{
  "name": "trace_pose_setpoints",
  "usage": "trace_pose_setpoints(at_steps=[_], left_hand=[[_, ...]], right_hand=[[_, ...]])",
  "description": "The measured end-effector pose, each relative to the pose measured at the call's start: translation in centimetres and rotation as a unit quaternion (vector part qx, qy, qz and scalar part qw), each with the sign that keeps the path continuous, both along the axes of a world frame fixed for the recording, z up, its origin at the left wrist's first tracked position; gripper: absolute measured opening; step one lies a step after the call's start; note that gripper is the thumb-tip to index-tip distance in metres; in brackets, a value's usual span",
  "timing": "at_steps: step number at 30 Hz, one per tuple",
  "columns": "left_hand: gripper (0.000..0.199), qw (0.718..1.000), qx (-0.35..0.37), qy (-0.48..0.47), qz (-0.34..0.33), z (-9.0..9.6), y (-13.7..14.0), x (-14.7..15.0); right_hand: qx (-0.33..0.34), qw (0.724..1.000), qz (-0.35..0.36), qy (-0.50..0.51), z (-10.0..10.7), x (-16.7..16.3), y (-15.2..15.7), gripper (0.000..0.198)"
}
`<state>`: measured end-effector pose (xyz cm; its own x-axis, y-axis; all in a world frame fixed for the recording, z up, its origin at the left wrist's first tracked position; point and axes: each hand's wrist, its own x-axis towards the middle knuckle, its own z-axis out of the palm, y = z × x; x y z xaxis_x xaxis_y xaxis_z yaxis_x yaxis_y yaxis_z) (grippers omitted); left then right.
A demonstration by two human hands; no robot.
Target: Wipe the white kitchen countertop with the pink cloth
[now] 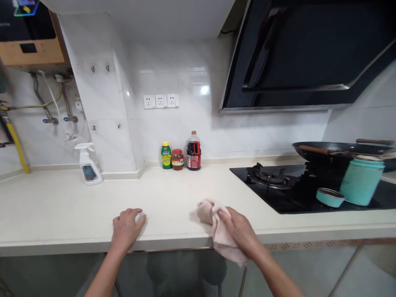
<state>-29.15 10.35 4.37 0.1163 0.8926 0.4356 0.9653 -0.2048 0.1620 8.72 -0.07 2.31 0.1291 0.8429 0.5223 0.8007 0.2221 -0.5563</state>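
Right hand (pixel 239 228) has grip closed on pale pink soft cloth (pixel 220 235), bunched at front edge of white bench (pixel 163 202). Left hand (pixel 127 227) on bench, grip loosely spread. From where I stand, lettering too small to read on yellow-capped green bottle (pixel 166 156), red-lidded glass jar (pixel 177 160), red-labelled dark bottle (pixel 194 154). White plastic spray bottle (pixel 87 159): label (pixel 89 172) pixelated.

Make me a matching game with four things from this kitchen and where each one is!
Things:
1. cloth
2. spray bottle
3. green bottle
4. turquoise canister

Places:
A. on the black stove
B. near the wall pillar
C. in the right hand
D. just left of the red-lidded jar

Right pairs: 1-C, 2-B, 3-D, 4-A
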Motion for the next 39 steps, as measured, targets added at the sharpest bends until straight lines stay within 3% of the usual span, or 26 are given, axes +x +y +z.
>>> trace_pose_setpoints(at_steps=[2, 5, 8, 10, 14, 18, 24, 28, 32, 36, 39], left_hand=[[0.032, 1.0, 0.005, -0.004, -0.002, 0.0, -0.1, 0.0], [0.032, 1.0, 0.011, -0.013, -0.004, 0.0, -0.1, 0.0], [0.032, 1.0, 0.009, -0.017, -0.001, -0.1, 0.0, 0.0], [0.032, 1.0, 0.012, -0.013, -0.004, -0.3, 0.1, 0.0], [0.032, 1.0, 0.02, -0.007, -0.008, -0.6, 0.3, -0.1], [0.031, 1.0, 0.015, -0.008, -0.005, -0.6, 0.2, -0.1], [0.031, 1.0, 0.011, -0.004, -0.013, -0.4, 0.0, 0.0], [0.031, 1.0, 0.011, -0.005, -0.011, -0.3, -0.1, 0.2], [0.03, 1.0, 0.016, -0.011, -0.012, -0.3, -0.1, 0.3], [0.031, 1.0, 0.008, -0.022, -0.013, -0.3, 0.0, 0.2], [0.031, 1.0, 0.009, -0.022, -0.017, -0.3, -0.1, 0.1]], right_hand=[[-0.02, 0.999, -0.023, 0.043, 1.3, 2.2, 1.0, 0.056], [-0.027, 0.997, -0.069, 0.03, 2.8, 7.6, 2.0, 0.058], [-0.015, 0.989, -0.15, -0.002, 3.2, 12.6, 1.7, 0.052], [0.001, 0.981, -0.192, -0.023, 2.9, 14.0, 1.3, 0.057], [-0.008, 0.984, -0.153, -0.088, 1.0, 12.2, 1.7, 0.061], [-0.081, 0.965, -0.088, -0.232, -1.4, 10.4, 2.1, 0.063], [-0.125, 0.963, -0.08, -0.225, -3.5, 13.9, 1.6, 0.072], [-0.132, 0.956, -0.128, -0.228, -3.1, 15.0, 4.6, 0.075], [-0.134, 0.952, -0.151, -0.232, -1.5, 14.1, 9.5, 0.062], [-0.164, 0.949, -0.126, -0.238, -0.3, 10.2, 12.9, 0.059], [-0.173, 0.95, -0.044, -0.256, 0.2, 4.8, 13.2, 0.055]])
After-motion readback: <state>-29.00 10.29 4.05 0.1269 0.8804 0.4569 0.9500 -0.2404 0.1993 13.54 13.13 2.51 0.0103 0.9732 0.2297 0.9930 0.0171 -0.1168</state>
